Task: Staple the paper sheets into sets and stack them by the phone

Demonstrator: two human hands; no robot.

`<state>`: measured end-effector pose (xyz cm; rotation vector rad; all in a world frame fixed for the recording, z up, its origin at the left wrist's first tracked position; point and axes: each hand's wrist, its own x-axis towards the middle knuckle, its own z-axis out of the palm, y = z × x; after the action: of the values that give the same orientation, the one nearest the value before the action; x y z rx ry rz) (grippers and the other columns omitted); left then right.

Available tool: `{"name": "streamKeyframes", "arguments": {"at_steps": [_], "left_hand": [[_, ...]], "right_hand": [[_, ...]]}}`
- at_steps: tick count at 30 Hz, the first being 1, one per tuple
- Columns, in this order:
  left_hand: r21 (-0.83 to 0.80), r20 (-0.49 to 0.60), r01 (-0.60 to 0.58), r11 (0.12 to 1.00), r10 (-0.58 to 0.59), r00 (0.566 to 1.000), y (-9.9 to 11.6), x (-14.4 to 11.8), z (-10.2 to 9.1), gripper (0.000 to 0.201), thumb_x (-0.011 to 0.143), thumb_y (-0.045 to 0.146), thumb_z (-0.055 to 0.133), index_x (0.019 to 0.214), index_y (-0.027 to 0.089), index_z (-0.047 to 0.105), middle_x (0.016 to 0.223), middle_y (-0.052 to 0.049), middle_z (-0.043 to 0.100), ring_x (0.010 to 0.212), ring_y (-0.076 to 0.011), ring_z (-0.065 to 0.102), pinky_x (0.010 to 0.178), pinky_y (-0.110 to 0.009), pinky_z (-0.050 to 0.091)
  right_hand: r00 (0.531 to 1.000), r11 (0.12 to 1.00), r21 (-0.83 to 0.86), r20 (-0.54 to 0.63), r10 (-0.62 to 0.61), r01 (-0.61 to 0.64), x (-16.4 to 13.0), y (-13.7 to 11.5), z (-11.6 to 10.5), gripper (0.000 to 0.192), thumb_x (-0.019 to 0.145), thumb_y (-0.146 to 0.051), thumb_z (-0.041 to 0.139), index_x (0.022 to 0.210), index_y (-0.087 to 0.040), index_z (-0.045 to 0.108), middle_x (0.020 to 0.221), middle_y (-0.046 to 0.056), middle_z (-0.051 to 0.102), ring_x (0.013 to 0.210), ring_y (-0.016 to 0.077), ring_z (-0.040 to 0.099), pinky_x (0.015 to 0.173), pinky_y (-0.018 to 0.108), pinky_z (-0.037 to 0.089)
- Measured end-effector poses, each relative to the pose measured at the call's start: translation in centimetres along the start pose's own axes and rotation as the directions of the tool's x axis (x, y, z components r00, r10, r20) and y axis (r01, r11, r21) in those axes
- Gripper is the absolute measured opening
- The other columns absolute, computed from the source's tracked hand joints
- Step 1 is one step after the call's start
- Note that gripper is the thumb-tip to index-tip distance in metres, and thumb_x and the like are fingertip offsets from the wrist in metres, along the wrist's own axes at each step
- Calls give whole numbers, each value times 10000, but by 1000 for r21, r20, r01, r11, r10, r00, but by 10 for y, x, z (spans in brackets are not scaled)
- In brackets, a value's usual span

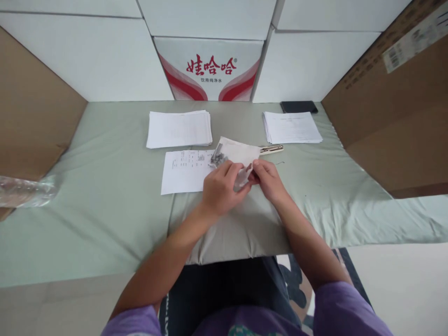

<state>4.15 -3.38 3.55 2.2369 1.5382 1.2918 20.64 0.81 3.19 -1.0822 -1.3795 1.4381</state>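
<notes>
Between my two hands is a white sheet of paper point(240, 150) with a dark grey printed picture at its left end, raised at an angle over the cloth. My left hand point(222, 186) curls around the near left part of it, fingers bent. At its near right corner, my right hand point(266, 179) pinches the paper between thumb and fingers. Just left of my left hand, a printed page point(185, 175) lies flat, partly under the held sheet. Behind the sheet's right edge a metal stapler point(273, 149) shows only in part.
Two paper stacks lie farther back, a left stack point(179, 129) and a right stack point(292, 128). A black phone point(299, 107) rests behind the right one. White cartons point(210, 49) form the back wall; brown cardboard boxes point(395, 116) flank both sides. Clear plastic wrap point(30, 190) sits left.
</notes>
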Motion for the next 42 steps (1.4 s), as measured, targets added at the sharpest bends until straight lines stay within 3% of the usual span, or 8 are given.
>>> {"name": "streamKeyframes", "arguments": {"at_steps": [5, 8, 12, 15, 20, 26, 32, 42], "left_hand": [[6, -5, -16, 1000, 16, 1000, 6, -5, -3, 111, 944, 296, 569, 972, 220, 645, 827, -32, 685, 689, -147, 607, 627, -282, 433], [-86, -17, 37, 996, -39, 999, 4, -4, -6, 177, 983, 257, 511, 876, 219, 648, 753, -10, 665, 636, -127, 577, 614, -280, 433], [-238, 1, 143, 961, -147, 989, 4, -3, -4, 186, 965, 254, 565, 796, 220, 635, 697, 14, 637, 603, -117, 558, 589, -271, 443], [-267, -8, 143, 953, -151, 989, 5, -4, -1, 145, 936, 227, 604, 795, 220, 636, 696, 21, 632, 600, -111, 554, 594, -263, 449], [-164, -65, 70, 984, -82, 995, 6, -10, 3, 147, 940, 197, 578, 799, 218, 613, 698, 18, 630, 581, -103, 547, 572, -253, 419], [173, -76, -135, 976, 150, 986, 3, -15, 4, 197, 944, 187, 555, 763, 216, 625, 699, -14, 650, 628, -130, 579, 577, -285, 370], [192, -103, -145, 971, 167, 981, 0, -12, -1, 178, 940, 178, 555, 791, 219, 644, 711, -16, 654, 633, -134, 592, 578, -280, 378], [354, -42, -248, 902, 280, 959, -3, -17, 5, 218, 944, 160, 544, 754, 212, 638, 710, -22, 642, 637, -144, 574, 579, -304, 355]], "right_hand": [[995, 997, -5, 60, -77, 78, -6, -4, 5, 578, 891, -748, 544, 698, -204, 549, 581, -27, 402, 532, 108, 339, 509, 263, 271], [988, 986, -79, 58, -140, 144, -7, -5, 5, 541, 914, -698, 557, 696, -203, 540, 604, -24, 412, 567, 114, 356, 545, 264, 287], [981, 964, -180, 6, -196, 194, -8, -8, 8, 510, 904, -619, 619, 645, -203, 476, 608, -30, 408, 586, 107, 343, 571, 265, 277], [988, 971, -189, -18, -154, 147, -8, -9, 10, 497, 863, -606, 653, 633, -207, 467, 591, -36, 397, 575, 104, 329, 556, 265, 263], [996, 988, -126, -13, -91, 89, -8, -5, 12, 426, 847, -535, 648, 636, -213, 467, 567, -39, 396, 563, 105, 339, 535, 259, 260], [994, 982, -153, 3, -110, 109, -10, -4, 12, 408, 877, -491, 616, 621, -205, 477, 568, -31, 432, 558, 103, 371, 537, 259, 285], [992, 992, -42, 53, -113, 115, -11, -2, 13, 430, 924, -554, 581, 679, -205, 528, 594, -25, 466, 551, 105, 383, 533, 255, 297], [990, 961, -266, -97, -102, 73, -10, -4, 14, 365, 892, -365, 501, 568, -198, 488, 532, -23, 465, 538, 104, 404, 556, 263, 306]]}}
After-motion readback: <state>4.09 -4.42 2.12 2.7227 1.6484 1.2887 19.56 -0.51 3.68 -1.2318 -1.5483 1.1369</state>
